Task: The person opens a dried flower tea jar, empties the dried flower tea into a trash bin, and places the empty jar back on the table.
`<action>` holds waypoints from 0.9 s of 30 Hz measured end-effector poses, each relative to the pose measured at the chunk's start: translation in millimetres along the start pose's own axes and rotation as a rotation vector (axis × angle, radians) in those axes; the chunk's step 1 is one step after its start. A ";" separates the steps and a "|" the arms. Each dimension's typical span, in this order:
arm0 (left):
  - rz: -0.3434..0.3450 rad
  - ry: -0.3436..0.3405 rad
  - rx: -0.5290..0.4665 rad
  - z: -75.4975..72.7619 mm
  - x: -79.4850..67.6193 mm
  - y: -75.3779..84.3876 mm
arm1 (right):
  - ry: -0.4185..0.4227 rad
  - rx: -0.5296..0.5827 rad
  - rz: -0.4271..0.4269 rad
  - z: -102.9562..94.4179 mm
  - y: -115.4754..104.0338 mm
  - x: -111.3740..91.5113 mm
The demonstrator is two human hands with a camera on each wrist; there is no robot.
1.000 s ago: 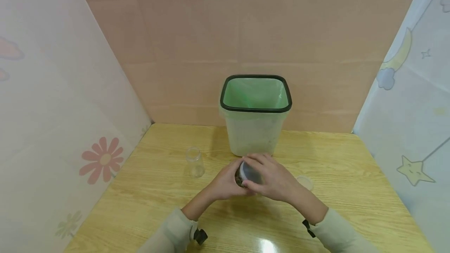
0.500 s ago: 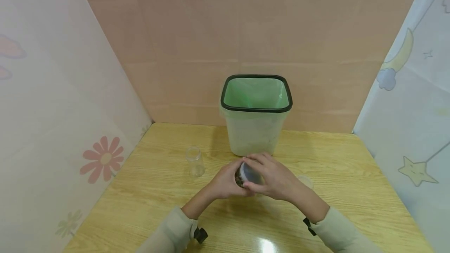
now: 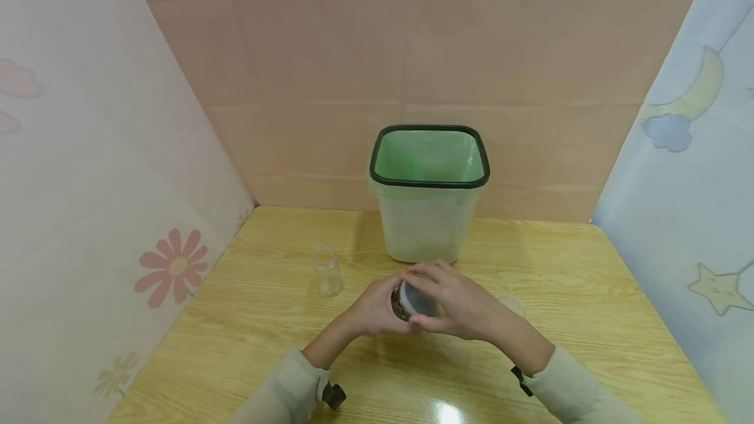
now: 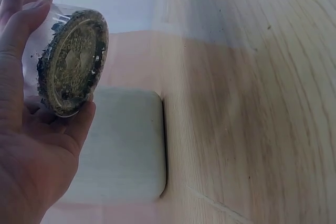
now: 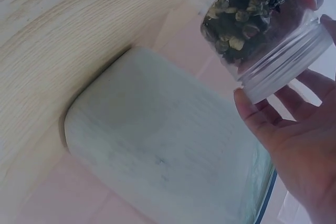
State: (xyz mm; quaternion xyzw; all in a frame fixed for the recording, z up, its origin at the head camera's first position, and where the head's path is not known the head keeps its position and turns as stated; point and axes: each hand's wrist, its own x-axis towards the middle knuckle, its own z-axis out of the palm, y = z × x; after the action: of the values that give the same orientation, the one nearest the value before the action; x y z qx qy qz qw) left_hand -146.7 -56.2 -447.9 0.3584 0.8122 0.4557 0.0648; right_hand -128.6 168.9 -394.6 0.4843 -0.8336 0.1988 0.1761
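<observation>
A clear jar point(image 5: 247, 19) with dark, dried leafy or flower-like bits inside is held tilted above the table, in front of the bin. My left hand point(image 3: 376, 309) grips the jar's body from the left. In the left wrist view the jar's round base point(image 4: 76, 64) faces the camera, with the dark bits showing through. On the other side, my right hand point(image 3: 465, 306) holds the translucent screw lid point(image 5: 289, 64), fingers and thumb spread around its rim. The lid sits on the jar's mouth. Parts of the jar are hidden behind the fingers.
A pale bin point(image 3: 427, 224) with a black rim and green inside stands at the back of the wooden table point(image 3: 247, 319). A clear, upright jar point(image 3: 327, 272) stands left of the hands. A flat, pale lid point(image 3: 511, 304) lies behind the right forearm. Cloth walls surround the table.
Both hands and the jar have shifted very slightly down and left in the head view. The grip stays the same. The patterned right-hand cloth has moved to the right.
</observation>
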 end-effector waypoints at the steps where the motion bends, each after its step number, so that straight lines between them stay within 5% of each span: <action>1: -0.003 -0.002 -0.003 -0.3 -0.3 -0.1 | -0.009 0.007 0.000 -0.4 0.0 0.1; 27: 0.004 -0.098 -0.050 -4.5 -0.6 -0.1 | -0.051 0.105 -0.080 -1.3 3.3 -2.9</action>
State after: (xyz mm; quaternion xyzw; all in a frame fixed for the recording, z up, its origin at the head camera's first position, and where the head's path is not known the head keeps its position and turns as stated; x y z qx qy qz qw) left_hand -148.2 -59.7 -445.5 0.3800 0.7958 0.4579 0.1124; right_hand -130.0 173.3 -395.4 0.5308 -0.8061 0.2227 0.1371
